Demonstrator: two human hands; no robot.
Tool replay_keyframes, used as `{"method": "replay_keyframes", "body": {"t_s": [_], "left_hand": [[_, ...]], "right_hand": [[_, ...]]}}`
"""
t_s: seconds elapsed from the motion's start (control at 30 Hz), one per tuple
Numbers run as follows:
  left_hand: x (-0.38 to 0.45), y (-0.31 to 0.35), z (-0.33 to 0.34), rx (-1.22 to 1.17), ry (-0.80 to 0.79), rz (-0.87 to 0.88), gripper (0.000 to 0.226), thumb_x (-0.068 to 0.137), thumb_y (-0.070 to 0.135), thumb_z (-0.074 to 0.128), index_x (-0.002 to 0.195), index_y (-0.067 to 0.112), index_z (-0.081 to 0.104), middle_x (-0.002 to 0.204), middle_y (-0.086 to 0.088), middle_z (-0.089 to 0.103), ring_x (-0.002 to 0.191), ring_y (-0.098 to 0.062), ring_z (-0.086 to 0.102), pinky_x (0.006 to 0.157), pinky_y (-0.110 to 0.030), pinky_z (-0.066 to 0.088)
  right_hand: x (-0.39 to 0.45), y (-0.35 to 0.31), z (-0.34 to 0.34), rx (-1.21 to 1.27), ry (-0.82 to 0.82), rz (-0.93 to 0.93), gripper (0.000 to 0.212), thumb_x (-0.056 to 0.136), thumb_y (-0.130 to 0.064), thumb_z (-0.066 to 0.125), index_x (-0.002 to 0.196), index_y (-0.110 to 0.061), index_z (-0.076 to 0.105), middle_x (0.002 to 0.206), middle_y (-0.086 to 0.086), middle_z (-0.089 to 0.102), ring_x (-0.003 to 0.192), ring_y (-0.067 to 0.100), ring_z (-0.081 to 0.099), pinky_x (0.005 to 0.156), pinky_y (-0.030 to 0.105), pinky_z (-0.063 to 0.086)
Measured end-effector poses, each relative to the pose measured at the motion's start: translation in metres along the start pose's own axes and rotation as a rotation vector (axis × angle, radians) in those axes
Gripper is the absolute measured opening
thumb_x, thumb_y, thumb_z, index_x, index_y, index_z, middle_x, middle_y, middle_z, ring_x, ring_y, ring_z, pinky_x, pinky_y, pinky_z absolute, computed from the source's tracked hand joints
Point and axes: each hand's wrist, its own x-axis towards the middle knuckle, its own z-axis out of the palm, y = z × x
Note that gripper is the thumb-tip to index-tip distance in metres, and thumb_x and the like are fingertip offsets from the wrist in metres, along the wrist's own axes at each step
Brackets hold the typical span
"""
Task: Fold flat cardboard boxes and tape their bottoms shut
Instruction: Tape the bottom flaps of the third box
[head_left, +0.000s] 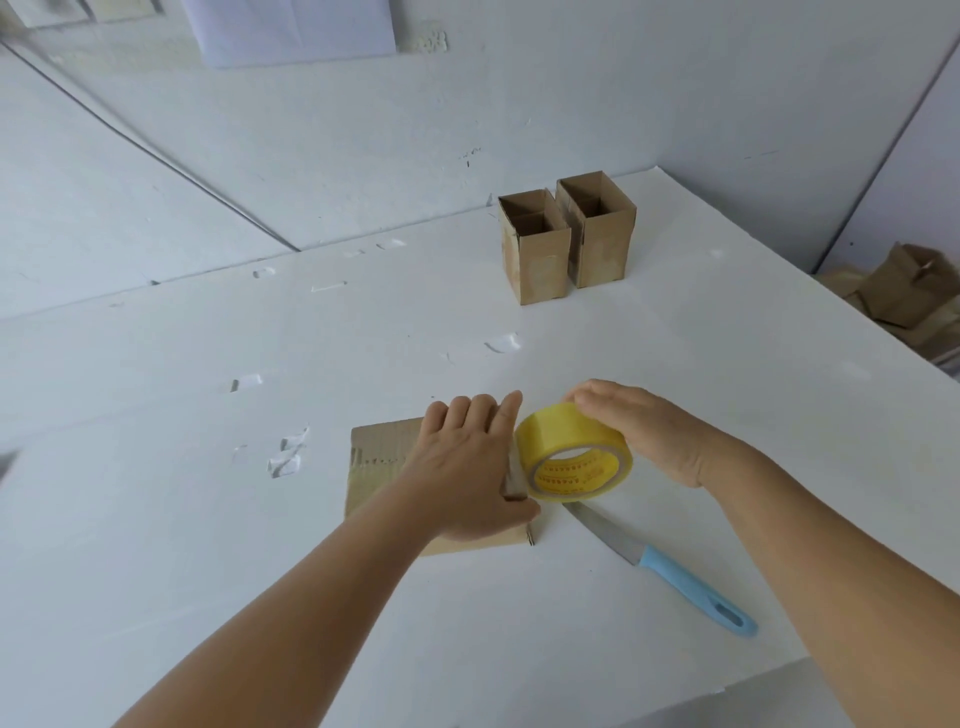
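**Box being taped, tape roll held at its right edge**

A knife (670, 564) with a light blue handle is seen nearest, at about 5 o'clock from the hands, lying flat on the white table (571, 343), blade pointed toward the tape roll, touched by neither hand.

The cardboard box (374, 467) lies low on the table at frame centre, a strip of tape visible across its left part. It is pressed down by the left hand (462, 478), palm flat, fingers held together and extended toward 12 o'clock, thumb along the box's right edge at about 3 o'clock.

The yellow tape roll (574, 452) is held on edge just beside the box's right side, touching the left hand's fingers. It is gripped from above by the right hand (644, 431); fingers are curled together over the top of the roll. The thumb is hidden, so the full grip cannot be told.

Scraps of clear tape (285, 457) are stuck on the table at 9 o'clock from the box.

Further out, at 1 o'clock, two folded boxes (566, 244) stand upright, open tops up, side by side and touching.

At far 3 o'clock, past the table edge, a pile of brown cardboard (904, 301) is seen, blurred.
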Motion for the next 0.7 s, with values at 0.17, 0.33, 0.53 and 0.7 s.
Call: {"method": "replay_keyframes", "body": {"t_s": [0.17,0.33,0.53,0.7], "left_hand": [[-0.003,0.0,0.007,0.005,0.016,-0.048,0.1,0.075,0.07,0.047,0.149,0.018,0.005,0.133,0.0,0.032,0.122,-0.023,0.028,0.106,-0.038,0.014],[-0.001,0.001,0.011,-0.036,-0.009,-0.105,0.098,0.075,0.069,0.046,0.148,0.02,0.003,0.13,0.001,0.029,0.12,-0.022,0.026,0.102,-0.036,0.01],[-0.002,0.004,0.005,-0.049,-0.066,-0.151,0.1,0.072,0.076,0.044,0.147,0.021,0.005,0.131,0.001,0.03,0.121,-0.022,0.026,0.104,-0.037,0.014],[0.021,0.0,-0.025,-0.165,-0.239,-0.257,0.097,0.069,0.086,0.016,0.142,0.023,0.029,0.136,-0.002,0.034,0.128,-0.024,0.029,0.103,-0.039,0.022]], "right_hand": [[0.005,0.007,0.003,0.14,0.0,-0.03,0.016,0.082,-0.038,0.066,0.076,-0.023,0.067,0.07,-0.006,0.061,0.066,0.008,0.057,0.068,0.026,0.043],[0.021,-0.006,-0.003,-0.292,0.02,0.028,0.021,0.073,-0.048,0.069,0.075,-0.028,0.068,0.066,-0.011,0.061,0.062,0.006,0.057,0.06,0.023,0.046],[0.026,-0.003,-0.005,-0.631,0.061,0.128,0.02,0.074,-0.053,0.068,0.076,-0.035,0.061,0.075,-0.011,0.057,0.068,0.005,0.054,0.053,0.023,0.034],[0.028,-0.013,-0.009,-0.728,0.031,0.053,0.02,0.075,-0.053,0.066,0.077,-0.034,0.06,0.081,-0.013,0.057,0.074,0.005,0.054,0.055,0.024,0.036]]}}
